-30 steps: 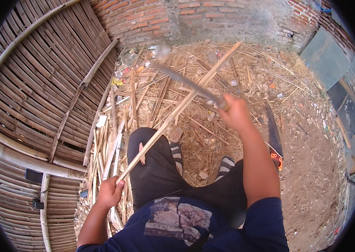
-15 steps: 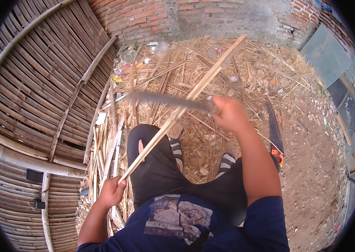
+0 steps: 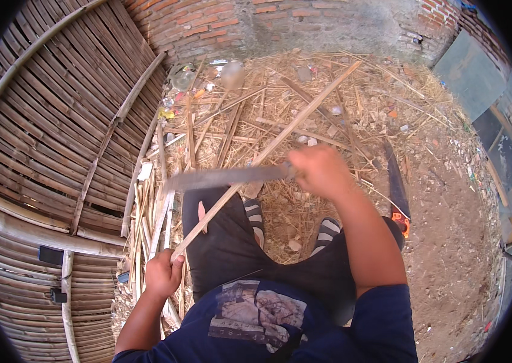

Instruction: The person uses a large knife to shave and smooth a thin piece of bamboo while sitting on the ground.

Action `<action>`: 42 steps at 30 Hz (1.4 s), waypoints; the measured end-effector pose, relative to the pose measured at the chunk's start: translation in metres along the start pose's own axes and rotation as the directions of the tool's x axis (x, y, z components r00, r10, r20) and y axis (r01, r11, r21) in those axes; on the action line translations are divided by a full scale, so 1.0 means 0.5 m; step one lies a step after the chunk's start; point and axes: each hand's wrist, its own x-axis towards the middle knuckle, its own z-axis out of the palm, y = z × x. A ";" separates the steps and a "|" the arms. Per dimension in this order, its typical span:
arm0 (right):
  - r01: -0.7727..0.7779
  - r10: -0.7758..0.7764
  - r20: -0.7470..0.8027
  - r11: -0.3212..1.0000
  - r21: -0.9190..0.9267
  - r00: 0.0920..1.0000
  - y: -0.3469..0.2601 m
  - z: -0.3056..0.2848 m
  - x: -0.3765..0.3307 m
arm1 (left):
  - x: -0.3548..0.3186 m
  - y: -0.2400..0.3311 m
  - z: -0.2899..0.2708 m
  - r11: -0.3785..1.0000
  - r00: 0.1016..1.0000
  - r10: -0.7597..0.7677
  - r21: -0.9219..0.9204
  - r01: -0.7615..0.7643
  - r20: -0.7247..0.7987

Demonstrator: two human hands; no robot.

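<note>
My left hand (image 3: 164, 273) is closed around the near end of a long, pale bamboo strip (image 3: 299, 120). The strip slants up and to the right across my left thigh, its far end over the littered ground. My right hand (image 3: 319, 171) grips the handle of a machete (image 3: 231, 177), smeared by motion. The dark blade points left and crosses over the strip above my left knee. Whether its edge touches the strip I cannot tell. Most of the handle is hidden in my fist.
Beside my left leg lies a pile of split strips (image 3: 142, 227). A handsaw (image 3: 396, 181) with an orange handle rests on the ground at the right. Loose strips and shavings cover the ground ahead. A slatted bamboo wall (image 3: 56, 115) stands left, a brick wall (image 3: 322, 27) at the back.
My right hand and the machete have moved nearer to me and slightly left along the strip. The strip's far end has dropped and shifted a little right. My left hand keeps its hold.
</note>
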 end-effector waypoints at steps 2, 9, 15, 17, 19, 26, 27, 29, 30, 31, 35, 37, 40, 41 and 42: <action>-0.372 0.380 -0.055 0.920 0.124 0.923 0.075 -0.007 -0.019 | 0.000 -0.007 0.002 1.000 0.998 0.004 0.023 -0.002 -0.058; -0.237 0.245 -0.059 0.964 0.121 0.968 0.036 0.007 -0.013 | -0.004 0.002 0.017 0.992 0.999 -0.040 -0.123 0.039 -0.010; -0.260 0.264 -0.043 0.963 0.073 0.964 0.039 0.001 -0.003 | 0.008 -0.002 -0.002 0.962 0.988 -0.044 -0.260 0.082 0.151; -0.670 0.692 -0.001 0.699 0.251 0.722 0.087 -0.005 0.009 | 0.003 -0.004 -0.003 0.947 0.979 -0.083 -0.290 0.135 0.184; -0.550 0.571 -0.047 0.807 0.217 0.820 0.087 0.012 0.006 | -0.008 -0.029 0.028 0.882 0.957 -0.086 -0.425 0.203 0.279; -0.114 0.116 -0.037 0.993 0.038 0.993 0.000 0.084 0.004 | 0.032 0.046 0.017 0.563 0.821 -0.065 -0.658 0.500 0.568; -0.345 0.350 -0.029 0.932 0.114 0.936 0.055 0.090 -0.006 | 0.048 0.057 0.014 0.504 0.800 -0.086 -0.667 0.549 0.594; -0.577 0.580 -0.012 0.811 0.099 0.814 0.115 0.067 -0.003 | 0.087 0.068 0.008 0.366 0.744 -0.113 -0.668 0.648 0.659; -0.610 0.610 0.001 0.792 0.026 0.792 0.120 0.053 -0.003 | 0.094 0.059 0.007 0.367 0.707 -0.156 -0.624 0.690 0.690; -0.637 0.639 0.012 0.769 -0.049 0.769 0.124 0.040 -0.004 | 0.106 0.047 0.006 0.363 0.703 -0.171 -0.619 0.697 0.691; -0.652 0.658 -0.059 0.753 0.092 0.751 0.141 0.027 -0.023 | 0.166 0.031 -0.020 0.330 0.665 -0.219 -0.587 0.740 0.715; -0.627 0.646 -0.109 0.761 0.168 0.755 0.160 0.025 -0.030 | 0.185 -0.005 -0.034 0.327 0.689 -0.251 -0.611 0.721 0.680; -0.649 0.691 -0.104 0.713 0.265 0.715 0.183 0.015 -0.052 | 0.172 -0.093 -0.035 0.421 0.726 -0.375 -0.592 0.688 0.576; -0.679 0.723 -0.077 0.676 0.287 0.687 0.184 0.005 -0.050 | 0.146 -0.129 -0.024 0.465 0.731 -0.442 -0.564 0.682 0.520; -0.683 0.730 -0.065 0.663 0.306 0.680 0.189 0.013 -0.054 | 0.103 -0.177 -0.002 0.507 0.727 -0.506 -0.521 0.687 0.465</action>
